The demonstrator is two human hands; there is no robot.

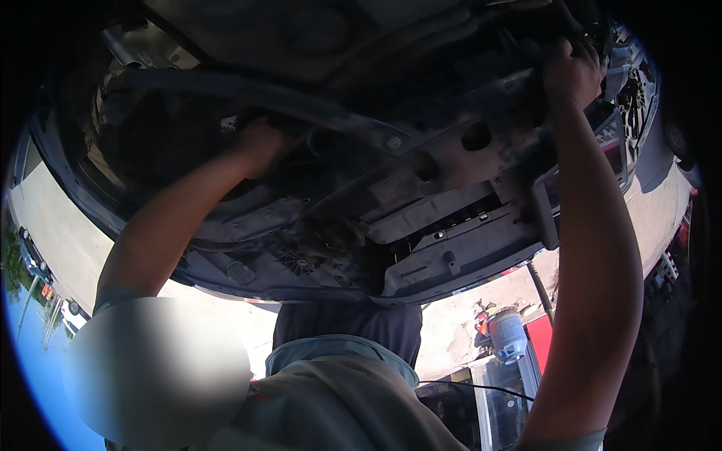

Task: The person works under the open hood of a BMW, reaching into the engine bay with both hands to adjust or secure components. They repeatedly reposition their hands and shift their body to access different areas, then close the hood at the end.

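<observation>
the dark underbody panel (504, 143) spans overhead; likely stiff, fairly light, best held by its rims; the right hand (574, 77) curls near its end, the left hand (259, 147) is shadowed; whether either grip clamps it, i cannot tell.

Along one edge of the dark car underside (376, 178), we see a long grey moulded panel (459, 261) that looks like matt plastic, fairly smooth but dusty. The long dark grey beam (323, 113) looks like dull, scuffed metal. We make out soft, matt cloth in the grey shirt (338, 398) and dark trousers (342, 319), and a smooth, faintly shiny blue-grey cylindrical tank (508, 334).
</observation>
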